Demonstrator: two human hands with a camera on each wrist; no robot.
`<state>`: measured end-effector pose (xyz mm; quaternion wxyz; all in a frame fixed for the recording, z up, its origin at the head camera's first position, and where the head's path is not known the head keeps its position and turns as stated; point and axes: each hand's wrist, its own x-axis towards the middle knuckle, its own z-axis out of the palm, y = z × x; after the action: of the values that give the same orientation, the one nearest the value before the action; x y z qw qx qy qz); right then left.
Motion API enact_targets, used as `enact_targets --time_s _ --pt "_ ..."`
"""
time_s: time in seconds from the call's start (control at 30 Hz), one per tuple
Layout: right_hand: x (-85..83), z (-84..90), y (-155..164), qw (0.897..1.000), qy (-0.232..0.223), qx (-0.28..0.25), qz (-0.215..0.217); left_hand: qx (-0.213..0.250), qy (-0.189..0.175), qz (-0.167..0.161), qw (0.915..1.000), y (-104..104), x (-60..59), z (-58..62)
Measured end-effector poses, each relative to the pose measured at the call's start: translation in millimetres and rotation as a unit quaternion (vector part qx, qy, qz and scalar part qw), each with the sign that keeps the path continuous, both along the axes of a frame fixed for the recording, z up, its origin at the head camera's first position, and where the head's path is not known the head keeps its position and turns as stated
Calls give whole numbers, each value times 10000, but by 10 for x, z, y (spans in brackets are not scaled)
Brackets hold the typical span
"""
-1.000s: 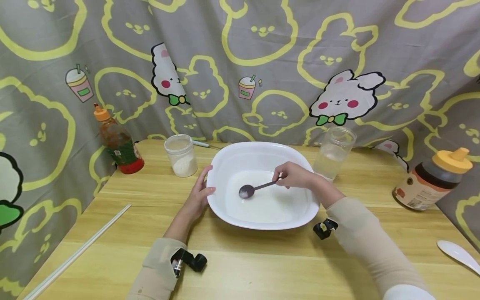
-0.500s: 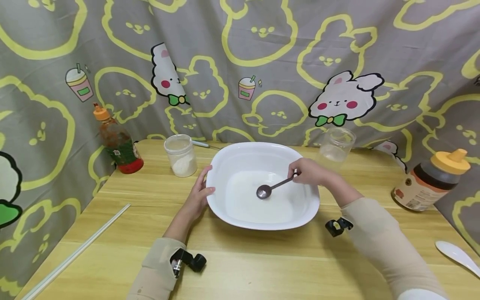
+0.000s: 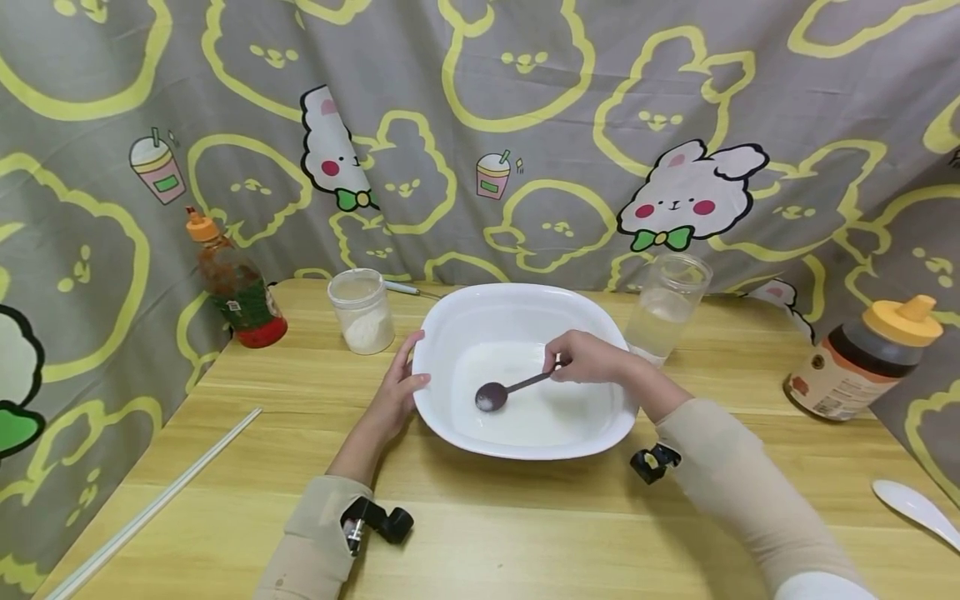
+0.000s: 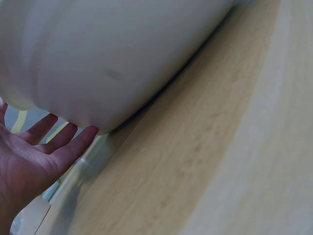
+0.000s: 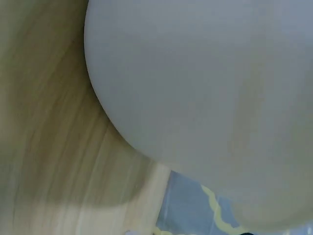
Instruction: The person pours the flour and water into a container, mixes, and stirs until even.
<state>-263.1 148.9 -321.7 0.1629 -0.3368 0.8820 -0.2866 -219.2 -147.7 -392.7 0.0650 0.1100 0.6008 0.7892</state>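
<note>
In the head view, a white oval basin (image 3: pixel 517 457) stands on the wooden table with a shallow layer of whitish liquid (image 3: pixel 525 421) inside. My left hand (image 3: pixel 393 390) holds its left side, thumb over the rim. In the left wrist view, several fingertips (image 4: pixel 89 132) press against the outer wall. My right hand (image 3: pixel 588 357) pinches the handle of a dark brown spoon (image 3: pixel 491 397) over the basin. The spoon's bowl is at the liquid and has some white stuff in it. The right wrist view shows only the basin's outer wall (image 5: pixel 195 98), with the hand hidden.
Behind the basin are a jar of white powder (image 3: pixel 366 321) and a glass of clear liquid (image 3: pixel 663 308). A red sauce bottle (image 3: pixel 243 296) stands back left, a dark sauce bottle (image 3: pixel 862 362) right. Chopsticks (image 3: pixel 161 500) lie left, a white spoon (image 3: pixel 918 508) far right.
My right hand has swept the brown spoon right, then back left and slightly nearer through the basin. My left hand stays on the basin's side.
</note>
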Motion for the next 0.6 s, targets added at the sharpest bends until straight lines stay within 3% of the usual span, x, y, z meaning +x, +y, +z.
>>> enact_targets --time_s 0.17,0.3,0.47,0.6 --pt "39 133 169 9988 243 377 182 -28 -34 25 10000 2 -4 6" --pt "-5 204 326 9947 732 674 -240 -33 -64 32 10000 0 -6 3" --pt "-84 141 320 9866 1120 825 -857 -13 -30 18 10000 -2 -1 -2" --pt "-96 50 146 9893 1157 499 -741 -2 -6 12 10000 2 0 -3"
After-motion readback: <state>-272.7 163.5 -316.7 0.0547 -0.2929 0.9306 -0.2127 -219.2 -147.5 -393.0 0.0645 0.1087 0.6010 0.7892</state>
